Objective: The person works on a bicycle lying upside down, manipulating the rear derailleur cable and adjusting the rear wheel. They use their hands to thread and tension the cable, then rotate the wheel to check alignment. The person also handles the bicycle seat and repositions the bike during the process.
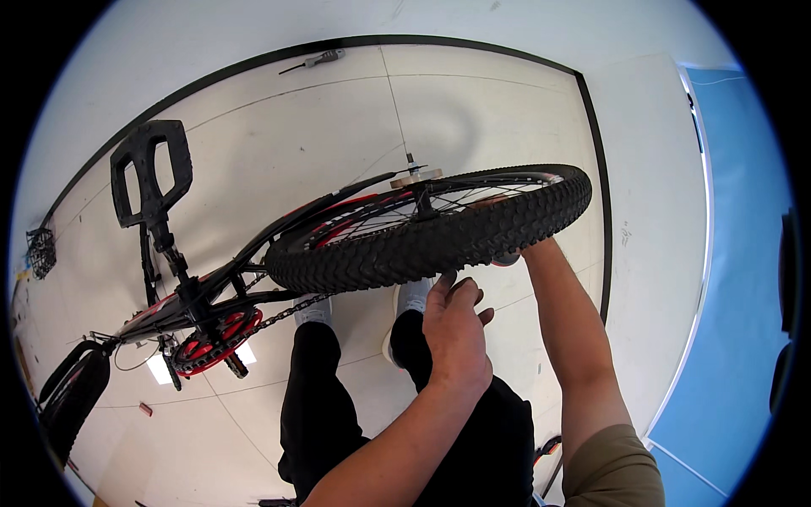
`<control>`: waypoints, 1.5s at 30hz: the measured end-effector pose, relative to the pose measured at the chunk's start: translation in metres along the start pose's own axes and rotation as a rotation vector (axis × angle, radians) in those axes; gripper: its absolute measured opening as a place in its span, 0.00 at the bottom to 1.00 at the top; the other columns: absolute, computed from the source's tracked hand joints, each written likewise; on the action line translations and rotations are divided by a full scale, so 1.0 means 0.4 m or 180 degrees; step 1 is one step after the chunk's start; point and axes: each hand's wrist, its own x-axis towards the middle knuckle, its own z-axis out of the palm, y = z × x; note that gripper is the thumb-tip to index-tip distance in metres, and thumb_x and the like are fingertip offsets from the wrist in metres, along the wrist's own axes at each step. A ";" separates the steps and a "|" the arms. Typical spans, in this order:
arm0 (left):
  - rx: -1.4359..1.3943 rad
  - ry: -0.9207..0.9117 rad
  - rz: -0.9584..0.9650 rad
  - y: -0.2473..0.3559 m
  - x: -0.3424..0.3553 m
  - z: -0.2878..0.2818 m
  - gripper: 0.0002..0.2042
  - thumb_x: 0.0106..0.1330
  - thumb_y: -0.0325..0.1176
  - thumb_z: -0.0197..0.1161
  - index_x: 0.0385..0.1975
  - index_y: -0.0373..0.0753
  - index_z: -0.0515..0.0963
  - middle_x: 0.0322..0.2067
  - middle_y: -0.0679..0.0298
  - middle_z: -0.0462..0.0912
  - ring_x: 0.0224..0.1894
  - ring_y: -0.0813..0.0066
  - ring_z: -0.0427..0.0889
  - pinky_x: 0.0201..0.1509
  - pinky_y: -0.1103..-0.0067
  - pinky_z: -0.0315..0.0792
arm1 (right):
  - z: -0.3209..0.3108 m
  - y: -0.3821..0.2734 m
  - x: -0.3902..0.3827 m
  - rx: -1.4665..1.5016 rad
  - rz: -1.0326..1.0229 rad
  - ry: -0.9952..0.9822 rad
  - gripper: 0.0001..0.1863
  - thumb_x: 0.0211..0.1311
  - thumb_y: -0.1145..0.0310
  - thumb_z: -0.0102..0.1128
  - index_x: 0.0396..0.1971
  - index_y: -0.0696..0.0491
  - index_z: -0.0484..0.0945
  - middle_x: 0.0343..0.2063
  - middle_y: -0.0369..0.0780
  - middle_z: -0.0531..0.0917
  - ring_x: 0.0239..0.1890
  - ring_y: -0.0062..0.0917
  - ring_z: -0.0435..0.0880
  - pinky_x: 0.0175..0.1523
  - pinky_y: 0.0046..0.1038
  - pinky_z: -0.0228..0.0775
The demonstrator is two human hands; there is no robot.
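Note:
A bicycle wheel [422, 241] with a black knobby tyre lies across the middle, its spokes and axle showing above the tread. My left hand [456, 325] is just below the tyre's near edge, fingers loosely bent and apart, thumb out to the side. One fingertip meets the rubber; nothing shows in the palm. My right hand [492, 201] reaches in behind the tyre near its right end. Skin shows through the spokes, and most of the fingers are hidden by the wheel. The bicycle frame [241, 266], black and red, runs off to the left.
A black pedal [152, 173] sticks up at left, above the red chainring [215, 342] and the chain [283, 314]. Another tyre [74, 401] is at lower left. A grey-handled screwdriver [324, 58] lies by the far wall. My shoes are under the wheel.

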 end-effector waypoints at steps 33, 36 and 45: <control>0.0163 -0.0087 0.0064 0.008 0.000 0.009 0.12 0.71 0.30 0.58 0.52 0.38 0.73 0.49 0.64 0.76 0.50 0.73 0.74 0.52 0.72 0.72 | 0.020 0.049 0.006 0.1365 0.0252 -0.0072 0.13 0.72 0.63 0.54 0.50 0.51 0.77 0.49 0.42 0.84 0.49 0.30 0.84 0.54 0.38 0.79; 0.0157 -0.0096 0.0047 0.012 0.000 0.011 0.13 0.71 0.30 0.58 0.53 0.37 0.73 0.49 0.64 0.76 0.50 0.73 0.75 0.52 0.72 0.72 | 0.032 0.047 -0.005 0.1279 0.0069 -0.0007 0.13 0.72 0.63 0.54 0.51 0.51 0.77 0.49 0.41 0.84 0.50 0.31 0.83 0.55 0.38 0.78; 0.0211 -0.0130 0.0003 0.018 -0.002 0.015 0.13 0.72 0.30 0.58 0.53 0.37 0.73 0.49 0.64 0.77 0.51 0.74 0.75 0.53 0.72 0.72 | 0.070 0.068 0.010 0.1362 -0.0319 0.0084 0.15 0.71 0.63 0.56 0.53 0.51 0.76 0.51 0.41 0.83 0.53 0.31 0.82 0.59 0.38 0.76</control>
